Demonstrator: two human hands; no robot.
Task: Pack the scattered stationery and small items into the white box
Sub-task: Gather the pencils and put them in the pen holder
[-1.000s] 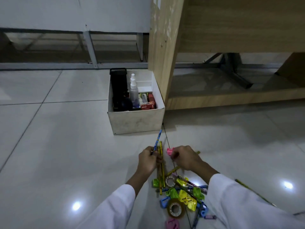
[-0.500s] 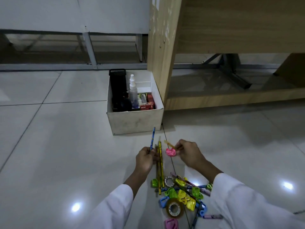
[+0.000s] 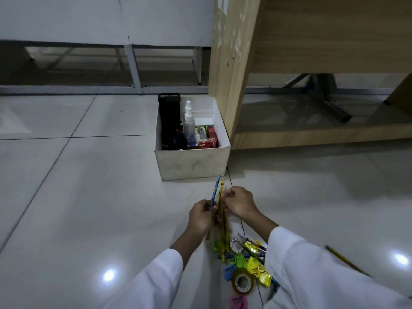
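The white box (image 3: 193, 163) stands on the tiled floor beside a wooden desk leg, holding a black mesh holder, spray bottles and a red carton. Just in front of it, my left hand (image 3: 200, 216) grips a blue pencil (image 3: 215, 190) together with other pencils. My right hand (image 3: 239, 201) pinches a yellow pencil (image 3: 221, 190) against that bunch. Below my hands lies a pile of coloured clips (image 3: 252, 263), pencils and two tape rolls, the larger tape roll (image 3: 243, 283) nearest me.
The wooden desk panel (image 3: 234, 63) rises right of the box, with a low shelf behind it. A pink item (image 3: 239, 302) lies at the bottom edge. One loose pencil (image 3: 345, 262) lies far right by my sleeve.
My right hand has brought a yellow pencil over to the bunch in my left hand. The pink item it held half a second ago is gone from view.
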